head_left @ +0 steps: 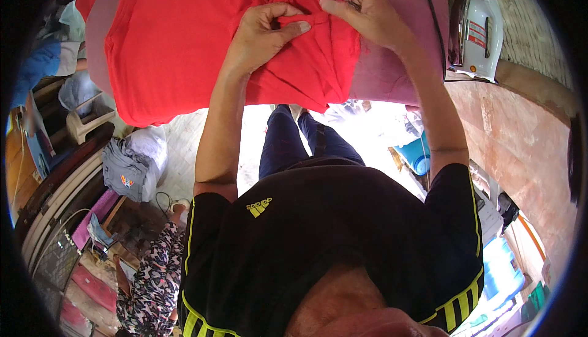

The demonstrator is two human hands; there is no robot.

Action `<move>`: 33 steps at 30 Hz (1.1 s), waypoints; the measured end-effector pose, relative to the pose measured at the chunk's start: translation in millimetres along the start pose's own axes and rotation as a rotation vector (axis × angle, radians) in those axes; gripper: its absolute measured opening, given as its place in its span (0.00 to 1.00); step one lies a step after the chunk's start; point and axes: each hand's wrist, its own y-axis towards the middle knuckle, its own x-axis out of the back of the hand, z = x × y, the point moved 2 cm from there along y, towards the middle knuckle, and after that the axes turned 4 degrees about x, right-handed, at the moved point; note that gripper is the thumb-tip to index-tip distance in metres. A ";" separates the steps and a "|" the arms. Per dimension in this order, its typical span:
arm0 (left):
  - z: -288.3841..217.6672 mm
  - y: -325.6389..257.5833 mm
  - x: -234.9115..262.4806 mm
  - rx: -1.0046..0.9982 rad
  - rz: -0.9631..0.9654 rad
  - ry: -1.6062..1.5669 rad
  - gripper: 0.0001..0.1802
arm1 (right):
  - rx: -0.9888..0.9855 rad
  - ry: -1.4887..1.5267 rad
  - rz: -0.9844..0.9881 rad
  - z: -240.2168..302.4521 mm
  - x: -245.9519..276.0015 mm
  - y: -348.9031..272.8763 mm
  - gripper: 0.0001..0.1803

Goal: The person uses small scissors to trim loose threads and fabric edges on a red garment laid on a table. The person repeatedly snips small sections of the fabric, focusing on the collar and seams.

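A red garment (pixel 177 37) lies spread over a pinkish padded board (pixel 392 73) in front of me. My left hand (pixel 266 30) pinches a fold of the red cloth near its middle, thumb on top. My right hand (pixel 355 6) grips the same cloth a little higher and to the right, fingers curled on a narrow strip of it. Both forearms reach up from my black shirt with yellow stripes.
A white electric iron (pixel 481 34) stands upright at the board's right end, its black cord (pixel 432 24) running across the board. A reddish wall (pixel 520 141) is on the right. Grey folded clothes (pixel 125 171) and a person in patterned trousers (pixel 156 276) are at lower left.
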 end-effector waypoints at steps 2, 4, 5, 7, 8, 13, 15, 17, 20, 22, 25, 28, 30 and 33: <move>-4.7 -2.2 -0.3 0.024 0.006 -0.028 0.10 | 0.092 -0.103 0.106 10.1 7.3 -4.5 0.17; -5.1 -2.0 0.2 -0.005 0.023 -0.078 0.09 | 0.146 -0.173 0.163 20.7 6.5 -7.3 0.19; -5.3 -2.1 0.5 -0.020 0.031 -0.104 0.09 | 0.169 -0.170 0.118 23.1 3.8 -9.8 0.19; -10.2 -2.7 1.2 0.022 0.046 -0.086 0.09 | 0.222 -0.163 0.019 26.3 -5.2 -15.6 0.21; -11.1 -2.9 1.2 0.042 0.054 -0.076 0.09 | 0.247 -0.226 -0.067 31.2 -10.5 -19.0 0.20; -4.4 -0.3 1.4 0.019 0.020 -0.147 0.08 | 0.264 -0.344 -0.276 35.7 -37.3 -48.3 0.19; -7.2 -1.2 0.6 0.022 -0.003 -0.140 0.07 | 0.239 -0.355 -0.283 26.4 -44.9 -58.7 0.18; -12.5 -3.5 1.9 0.050 -0.010 -0.110 0.07 | 0.206 -0.385 -0.295 19.3 -51.1 -63.8 0.17; -8.9 0.0 5.0 0.071 0.018 -0.129 0.07 | 0.147 -0.452 -0.321 16.6 -59.8 -60.7 0.16; -11.6 -1.1 4.3 0.093 0.012 -0.149 0.07 | 0.121 -0.473 -0.340 18.6 -61.7 -56.8 0.15; -9.9 -0.8 6.0 0.133 0.021 -0.205 0.08 | 0.150 -0.411 -0.387 15.2 -63.8 -58.0 0.14; -8.4 0.2 4.5 0.143 0.024 -0.227 0.08 | 0.124 -0.403 -0.407 16.4 -63.9 -60.0 0.14; -7.7 0.9 4.1 0.147 0.015 -0.236 0.07 | 0.116 -0.416 -0.402 17.6 -63.8 -57.4 0.14; -7.0 1.4 5.0 0.152 -0.006 -0.265 0.08 | 0.134 -0.440 -0.403 18.3 -64.7 -52.4 0.14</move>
